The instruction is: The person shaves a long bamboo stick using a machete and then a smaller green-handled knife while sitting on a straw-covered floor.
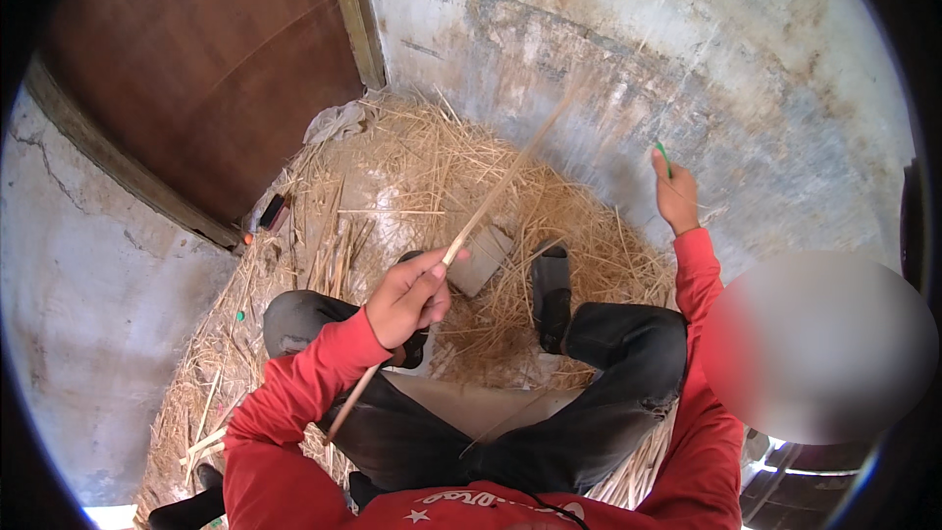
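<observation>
"Looking down through the head camera from far away, I see two bare hands in red sleeves point(319, 373). What do you want to know?"

"What is in the left hand?"

"My left hand point(407, 299) has a long stick point(488, 208). The fingers are bent around it, and the thumb presses on it. The stick slants across the middle. Its top end points up and to the right, and it looks fuzzy in front of the stained wall point(589, 59). Its low end pokes out under the wrist, by the left leg."

"And the right hand?"

"My right hand point(677, 198) is up high, well apart from the left one, in front of the wall. Its fingers are curled in. The thumb and the finger next to it pinch a thin green thing point(665, 160). It is too small for me to tell what it is."

"What is around them?"

"Lots of yellow straw point(422, 162) is all over the floor. I see two bent legs in dark trousers point(628, 358). A pale block point(481, 260) sits on the floor between the feet, just past the left hand. A big brown door point(206, 59) is at the top left. A pale, crumpled cloth point(336, 124) lies near the door."
</observation>
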Demonstrator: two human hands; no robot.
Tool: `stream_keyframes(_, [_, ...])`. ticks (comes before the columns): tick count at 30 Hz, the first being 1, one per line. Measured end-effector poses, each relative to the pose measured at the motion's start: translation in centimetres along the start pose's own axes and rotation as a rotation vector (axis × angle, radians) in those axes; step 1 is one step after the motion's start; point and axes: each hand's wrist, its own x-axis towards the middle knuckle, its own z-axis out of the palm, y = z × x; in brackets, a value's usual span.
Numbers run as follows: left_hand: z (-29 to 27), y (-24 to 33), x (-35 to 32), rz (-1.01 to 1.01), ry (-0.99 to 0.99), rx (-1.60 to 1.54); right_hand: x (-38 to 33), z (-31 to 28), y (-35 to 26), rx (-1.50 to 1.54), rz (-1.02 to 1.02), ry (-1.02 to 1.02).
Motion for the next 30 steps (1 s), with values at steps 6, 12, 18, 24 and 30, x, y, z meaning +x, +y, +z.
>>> stream_keyframes(6, [1.3,1.1,2.1,-0.021,0.153,-0.042,-7.1,0.7,-13.3,0.248,-0.418,-0.275])
stream_keyframes(12, [2.2,0.8,3.4,0.058,0.079,-0.139,-11.9,1.8,-17.5,0.253,-0.621,-0.531])
stream_keyframes(18, [2.0,1.0,3.8,-0.088,0.089,-0.225,-12.0,3.5,-17.1,0.234,-0.685,-0.513])
stream_keyframes(24, [1.3,0.2,3.1,-0.127,0.106,-0.184,-11.1,5.0,-16.2,0.028,-0.689,-0.471])
stream_keyframes(30, [1.1,0.1,2.0,-0.146,0.078,-0.074,-8.8,5.5,-14.6,-0.010,-0.577,-0.366])
